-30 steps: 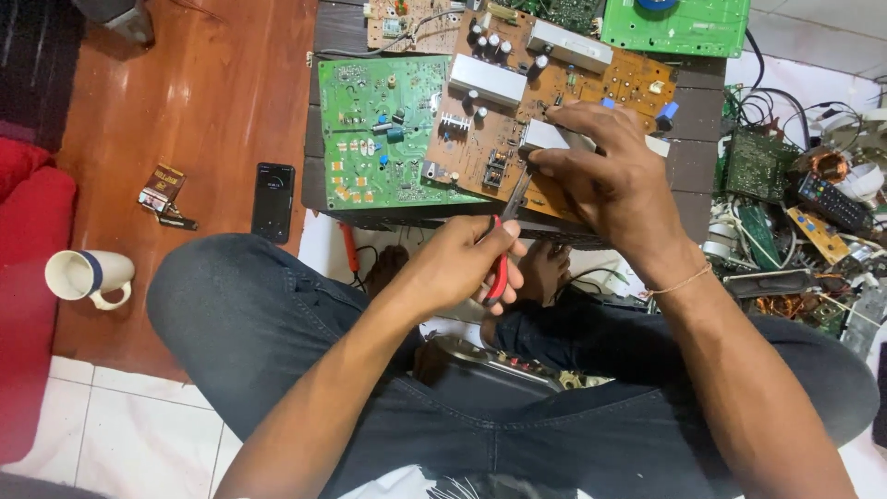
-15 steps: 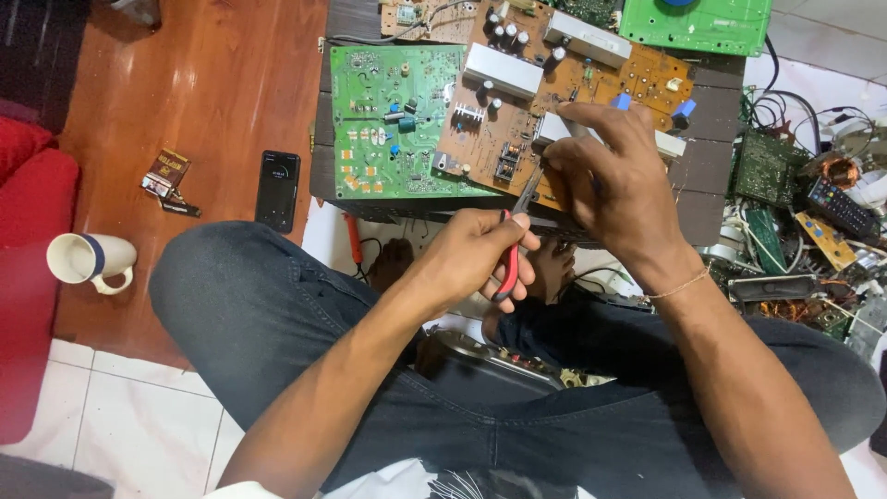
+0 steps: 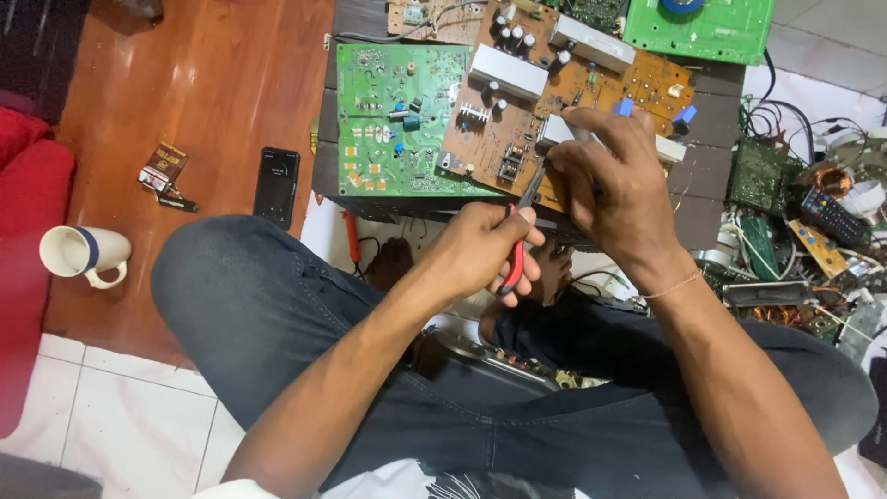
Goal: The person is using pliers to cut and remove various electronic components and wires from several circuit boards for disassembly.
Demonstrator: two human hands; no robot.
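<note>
We are squeezing red-handled pliers (image 3: 517,236) in our left hand (image 3: 480,251), while our right hand (image 3: 614,189), at two o'clock from it, is pinching the brown circuit board (image 3: 517,120).

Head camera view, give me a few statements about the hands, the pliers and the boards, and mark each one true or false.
1. The left hand holds red-handled pliers. True.
2. The right hand rests on the green circuit board. False: it is on the brown circuit board.
3. A white mug lies on its side on the wooden floor. True.
4. The black phone lies on the green circuit board. False: it lies on the wooden floor, left of the board.
</note>
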